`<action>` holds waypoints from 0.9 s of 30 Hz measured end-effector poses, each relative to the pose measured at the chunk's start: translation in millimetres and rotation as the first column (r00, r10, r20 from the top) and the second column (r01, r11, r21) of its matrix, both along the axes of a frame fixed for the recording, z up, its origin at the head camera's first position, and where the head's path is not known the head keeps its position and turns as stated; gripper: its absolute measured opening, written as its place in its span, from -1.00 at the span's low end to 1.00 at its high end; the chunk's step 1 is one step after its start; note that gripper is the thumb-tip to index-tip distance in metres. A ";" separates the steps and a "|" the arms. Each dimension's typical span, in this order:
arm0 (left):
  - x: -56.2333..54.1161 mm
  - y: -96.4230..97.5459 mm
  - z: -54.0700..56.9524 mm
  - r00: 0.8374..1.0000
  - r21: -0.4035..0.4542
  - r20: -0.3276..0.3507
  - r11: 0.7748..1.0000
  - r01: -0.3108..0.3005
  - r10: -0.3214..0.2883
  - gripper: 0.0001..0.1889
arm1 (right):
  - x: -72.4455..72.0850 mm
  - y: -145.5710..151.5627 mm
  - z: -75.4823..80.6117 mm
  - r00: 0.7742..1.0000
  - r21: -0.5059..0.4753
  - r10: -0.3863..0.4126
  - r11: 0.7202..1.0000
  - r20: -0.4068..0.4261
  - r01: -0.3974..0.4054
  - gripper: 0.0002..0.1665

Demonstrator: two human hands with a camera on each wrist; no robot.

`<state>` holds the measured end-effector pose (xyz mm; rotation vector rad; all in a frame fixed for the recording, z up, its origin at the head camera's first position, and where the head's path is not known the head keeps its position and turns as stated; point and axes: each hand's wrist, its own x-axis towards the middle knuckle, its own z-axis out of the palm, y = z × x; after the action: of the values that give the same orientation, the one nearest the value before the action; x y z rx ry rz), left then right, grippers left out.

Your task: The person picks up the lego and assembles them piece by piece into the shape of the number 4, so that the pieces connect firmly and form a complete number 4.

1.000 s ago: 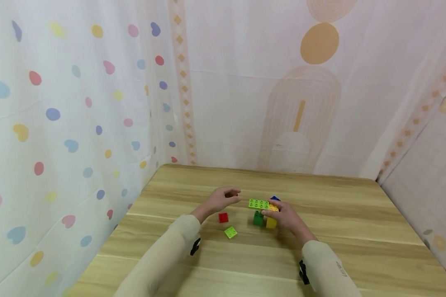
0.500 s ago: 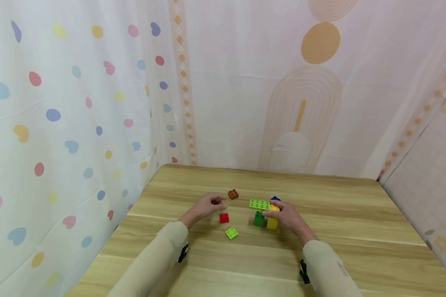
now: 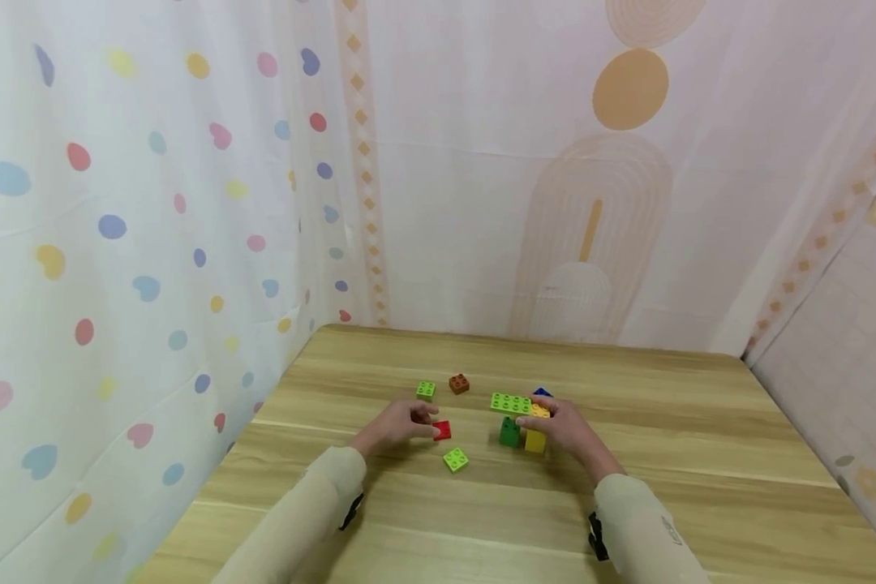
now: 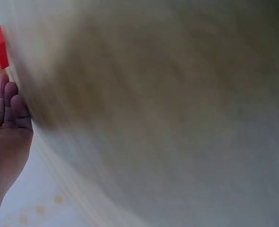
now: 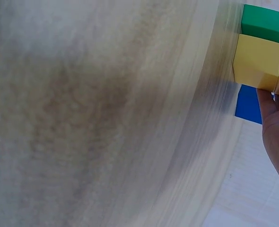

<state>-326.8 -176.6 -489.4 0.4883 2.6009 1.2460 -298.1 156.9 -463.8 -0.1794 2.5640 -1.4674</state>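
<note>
My left hand (image 3: 397, 426) is low over the table, its thumb tip right at the edge of a small red brick (image 3: 443, 430) and its other fingers loosely bent. In the left wrist view the red brick (image 4: 0, 47) lies just beyond the fingertips. With thumb and fingers, my right hand (image 3: 569, 430) grips a stack of yellow bricks (image 3: 535, 442); its upper brick is partly hidden by the fingers. A long lime green brick (image 3: 509, 403) juts left from the stack, above a dark green brick (image 3: 510, 433). Behind the hand shows a blue brick (image 3: 543, 392).
Near the left hand, a flat lime brick (image 3: 456, 460) lies in front and a small lime brick (image 3: 426, 390) stands behind. A brown brick (image 3: 459, 384) sits farther back. The wooden table (image 3: 672, 487) ends at patterned curtains (image 3: 467, 243).
My left hand has drawn back left and toward me, uncovering the brown and small lime bricks, and now reaches the red brick. The right hand keeps its grip, nearly still.
</note>
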 end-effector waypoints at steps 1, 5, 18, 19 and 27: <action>0.5 -0.1 -1.7 1.000 0.002 -0.002 1.000 0.003 -0.003 -0.56 | -0.2 0.4 -0.6 1.000 -0.006 -0.004 1.000 0.007 0.004 -0.06; 2.6 2.1 -4.3 1.000 0.010 -0.011 1.000 0.008 -0.008 -0.56 | 0.0 2.1 0.1 1.000 -0.005 0.000 1.000 0.020 0.000 -0.07; 2.2 3.3 -9.2 1.000 0.031 -0.017 1.000 -0.003 0.004 -0.63 | -1.4 2.0 0.1 1.000 -0.036 0.003 0.999 0.014 -0.003 -0.11; 2.6 3.7 -9.7 1.000 0.027 -0.021 1.000 -0.002 0.003 -0.64 | -1.3 1.6 0.0 1.000 -0.037 0.002 0.999 0.014 -0.002 -0.11; 5.7 8.6 -9.6 0.998 -0.015 -0.066 1.000 -0.017 0.015 -0.63 | 0.9 -0.5 1.5 1.000 -0.042 0.004 0.999 0.017 -0.003 -0.12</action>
<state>-321.1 -168.0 -499.0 0.5155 2.6725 1.2337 -297.2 156.3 -462.3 -0.1759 2.5199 -1.5159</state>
